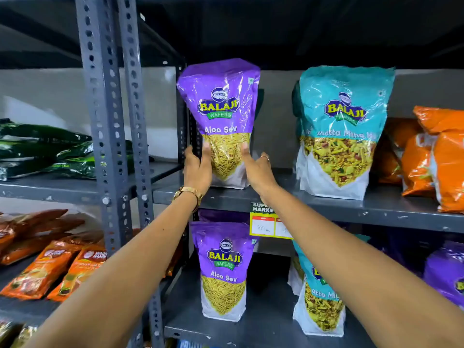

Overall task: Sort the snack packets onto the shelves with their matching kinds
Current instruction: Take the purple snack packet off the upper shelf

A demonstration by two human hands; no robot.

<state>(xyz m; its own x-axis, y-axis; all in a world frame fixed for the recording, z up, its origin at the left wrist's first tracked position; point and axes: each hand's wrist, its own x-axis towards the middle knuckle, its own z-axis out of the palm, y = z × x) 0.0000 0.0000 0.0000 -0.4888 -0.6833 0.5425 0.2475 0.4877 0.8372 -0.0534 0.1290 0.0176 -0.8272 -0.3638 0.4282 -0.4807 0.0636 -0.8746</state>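
Purple Aloo Sev packet (221, 116) stands upright on the upper shelf (326, 207), at the shelf's left end, close to the grey slotted upright post (130, 116). Its long axis runs straight up and down, and its white base sits just back from the front edge of the shelf.

The left hand (198, 169) presses against the packet's lower left side. The right hand (258, 172) presses against its lower right side. The fingers (244, 149) of both hands are held together and fairly straight, flat on the packet, clamping it between the palms, not curled around it. Both hands are equally near; the packet lies directly between them, rising well above the fingertips.

Further right along the same shelf, well apart from the purple packet, stands a teal Khatta Mitha packet (344, 126), and beyond it, orange packets (431, 156) at the right end.

On the lower shelf (263, 327), almost directly below, a second purple Aloo Sev packet (223, 270) stands upright, with another teal packet (319, 305) beside it, partly hidden by the right forearm.

The held packet looks nearly placed; letting go would probably leave it standing.
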